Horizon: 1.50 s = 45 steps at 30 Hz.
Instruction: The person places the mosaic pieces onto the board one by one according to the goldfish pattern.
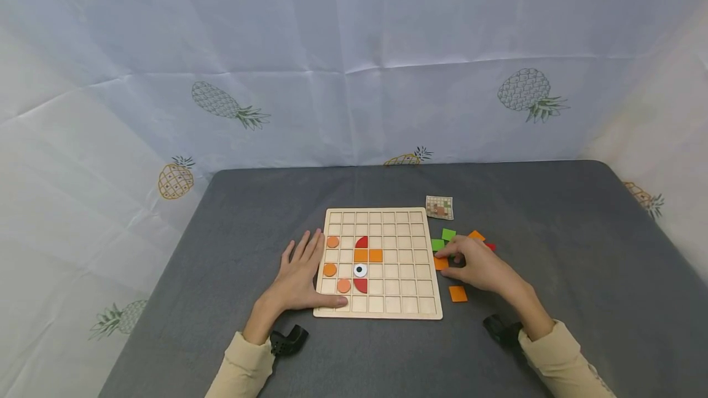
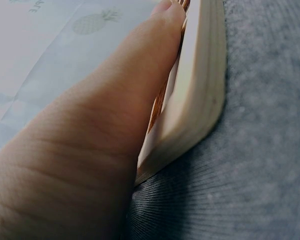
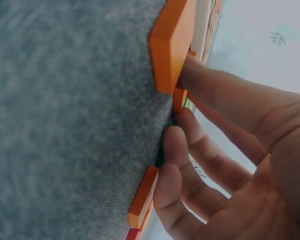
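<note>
A wooden grid board [image 1: 395, 306] lies on the grey table. My left hand [image 1: 298, 278] rests at its left edge, fingers spread and thumb across the front left corner. In the left wrist view, the thumb [image 2: 135, 65] lies along the board's rim [image 2: 200, 85]. Beside the board's right edge, my right hand [image 1: 481, 264] pinches an orange square tile [image 1: 440, 264] between thumb and forefinger. The right wrist view shows that tile [image 3: 178, 100] between the fingertips, its other fingers loosely bent. On the board sit several orange discs [image 1: 330, 270], red quarter-circles [image 1: 361, 242], orange squares [image 1: 375, 255] and an eye disc [image 1: 360, 270].
Green squares [image 1: 448, 234], another orange piece [image 1: 476, 236] and a red piece [image 1: 490, 246] lie around the right hand. Nearer the front is a loose orange square [image 1: 458, 293]. A small pattern card [image 1: 439, 207] lies by the board's far right corner. Pineapple-print cloth [image 1: 354, 109] hangs behind.
</note>
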Each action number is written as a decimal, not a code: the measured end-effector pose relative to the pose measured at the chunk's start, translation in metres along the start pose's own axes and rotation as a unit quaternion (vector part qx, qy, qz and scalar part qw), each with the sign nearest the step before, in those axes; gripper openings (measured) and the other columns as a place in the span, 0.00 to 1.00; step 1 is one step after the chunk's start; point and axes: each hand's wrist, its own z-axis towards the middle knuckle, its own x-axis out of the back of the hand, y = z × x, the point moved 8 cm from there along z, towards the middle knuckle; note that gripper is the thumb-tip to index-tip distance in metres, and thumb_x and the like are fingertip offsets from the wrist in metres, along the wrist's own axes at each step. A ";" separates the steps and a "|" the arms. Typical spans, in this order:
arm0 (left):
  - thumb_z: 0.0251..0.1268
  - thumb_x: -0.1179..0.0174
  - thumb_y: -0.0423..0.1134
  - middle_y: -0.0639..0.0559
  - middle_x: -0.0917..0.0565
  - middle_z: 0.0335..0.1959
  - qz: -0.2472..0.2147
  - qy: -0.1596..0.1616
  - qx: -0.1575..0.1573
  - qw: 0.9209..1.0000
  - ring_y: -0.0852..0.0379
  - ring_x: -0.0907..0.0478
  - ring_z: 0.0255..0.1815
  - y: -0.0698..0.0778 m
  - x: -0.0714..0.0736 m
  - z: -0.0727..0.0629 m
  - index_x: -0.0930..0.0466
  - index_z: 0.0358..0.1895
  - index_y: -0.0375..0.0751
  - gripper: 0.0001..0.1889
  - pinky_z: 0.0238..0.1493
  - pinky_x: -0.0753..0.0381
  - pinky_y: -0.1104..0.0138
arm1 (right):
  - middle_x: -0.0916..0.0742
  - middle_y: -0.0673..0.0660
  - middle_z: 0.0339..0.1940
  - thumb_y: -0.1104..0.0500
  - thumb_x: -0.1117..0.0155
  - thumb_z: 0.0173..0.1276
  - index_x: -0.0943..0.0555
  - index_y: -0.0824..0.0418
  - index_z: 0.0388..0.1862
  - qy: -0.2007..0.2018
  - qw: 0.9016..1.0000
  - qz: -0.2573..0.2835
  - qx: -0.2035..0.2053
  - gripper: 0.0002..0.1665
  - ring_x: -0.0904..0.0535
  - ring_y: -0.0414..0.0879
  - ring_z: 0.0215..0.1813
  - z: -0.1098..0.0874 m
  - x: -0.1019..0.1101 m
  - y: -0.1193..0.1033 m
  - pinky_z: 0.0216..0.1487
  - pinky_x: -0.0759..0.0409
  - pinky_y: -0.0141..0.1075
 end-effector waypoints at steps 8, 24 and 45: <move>0.47 0.28 0.74 0.36 0.60 0.93 -0.004 0.003 -0.002 1.000 0.31 0.66 0.94 0.001 0.001 -0.001 0.62 0.90 0.34 0.76 0.87 0.67 0.30 | 0.10 0.63 0.49 0.63 0.20 0.67 0.10 0.72 0.57 0.000 1.000 0.004 0.001 0.21 0.29 0.37 0.36 0.000 -0.001 -0.003 0.34 0.27 0.30; 0.48 0.27 0.74 0.37 0.60 0.93 -0.001 0.004 -0.003 1.000 0.32 0.66 0.94 0.001 0.002 -0.002 0.63 0.90 0.35 0.76 0.87 0.67 0.30 | 0.10 0.62 0.48 0.65 0.22 0.68 0.10 0.72 0.56 -0.003 0.999 -0.034 0.018 0.19 0.24 0.39 0.38 0.002 -0.002 -0.008 0.35 0.23 0.30; 0.47 0.27 0.75 0.34 0.59 0.92 -0.009 0.011 -0.015 1.000 0.29 0.65 0.93 0.002 0.003 -0.001 0.61 0.90 0.33 0.77 0.86 0.67 0.28 | 0.12 0.57 0.43 0.64 0.20 0.68 0.09 0.70 0.55 0.041 0.998 -0.024 0.042 0.19 0.28 0.32 0.34 -0.005 0.004 -0.009 0.33 0.25 0.30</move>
